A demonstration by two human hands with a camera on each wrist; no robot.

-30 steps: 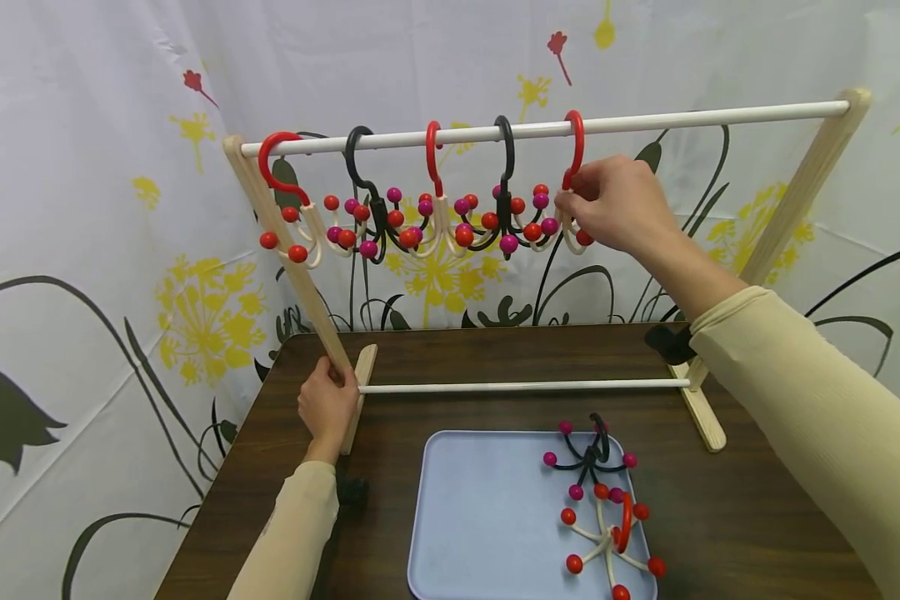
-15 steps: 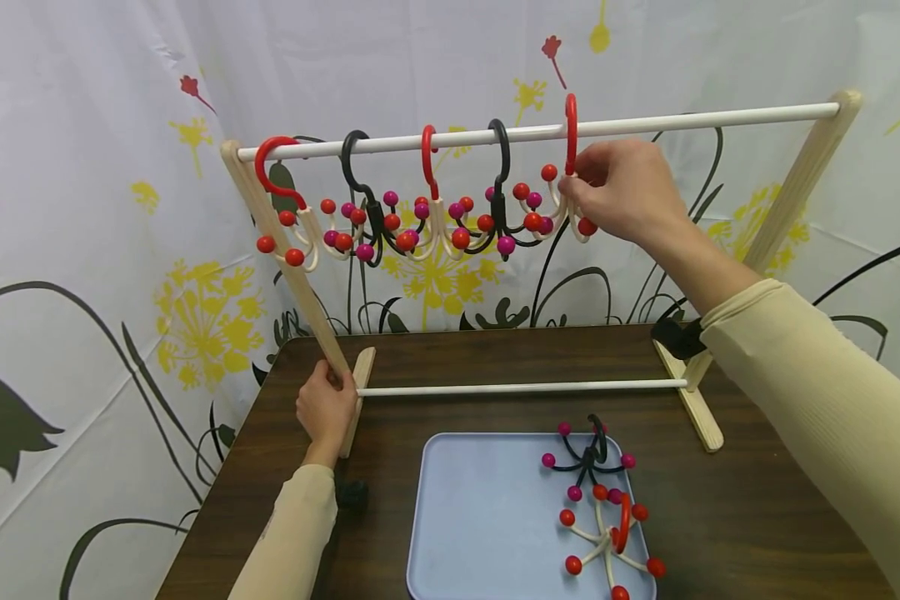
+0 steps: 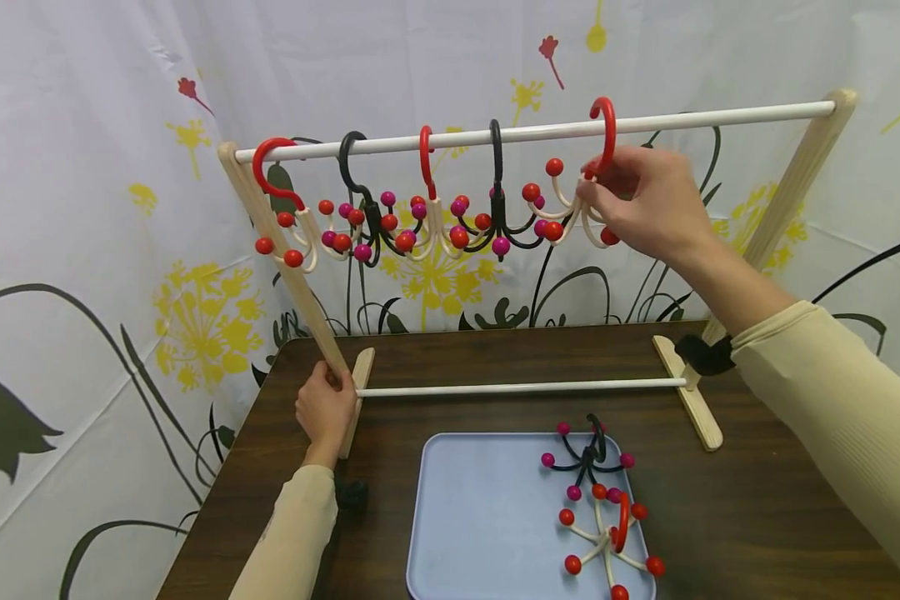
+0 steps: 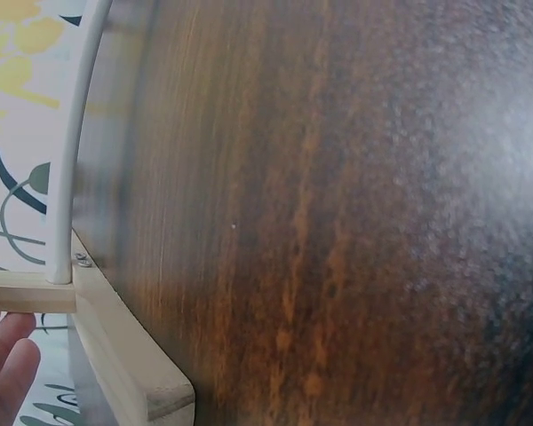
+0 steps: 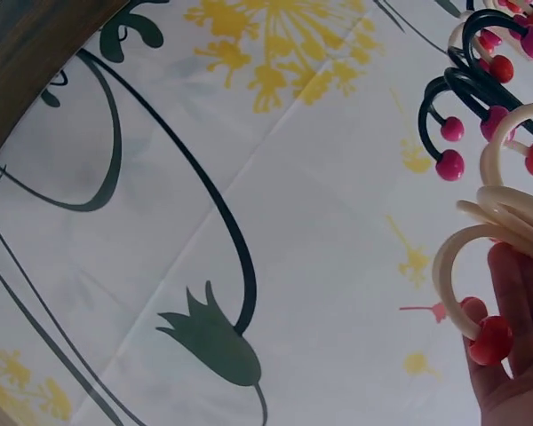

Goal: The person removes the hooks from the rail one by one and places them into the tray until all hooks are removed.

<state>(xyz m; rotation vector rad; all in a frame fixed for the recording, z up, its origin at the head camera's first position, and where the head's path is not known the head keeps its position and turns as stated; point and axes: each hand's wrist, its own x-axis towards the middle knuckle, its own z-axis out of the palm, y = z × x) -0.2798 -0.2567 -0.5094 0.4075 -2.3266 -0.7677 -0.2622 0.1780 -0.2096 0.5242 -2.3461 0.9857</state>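
Note:
My right hand pinches a red-hooked hanger at its neck; its curved cream arms end in red balls. The hook stands high against the white rail, its tip above it; whether it loops over, I cannot tell. In the right wrist view, fingers sit behind the hanger's cream arms. Low on the wooden rack's left upright, my left hand grips the wood. Left of the held hanger hang a black hanger, a red-hooked one, another black one and a red-hooked one.
A pale blue tray lies on the dark wooden table. At its right side rest a black hanger and a red-hooked cream hanger. The rack's lower bar crosses behind the tray. A patterned curtain hangs behind.
My right hand has lifted the red-hooked hanger a little and shifted it right along the rail, away from the black hanger. My left hand stays on the upright.

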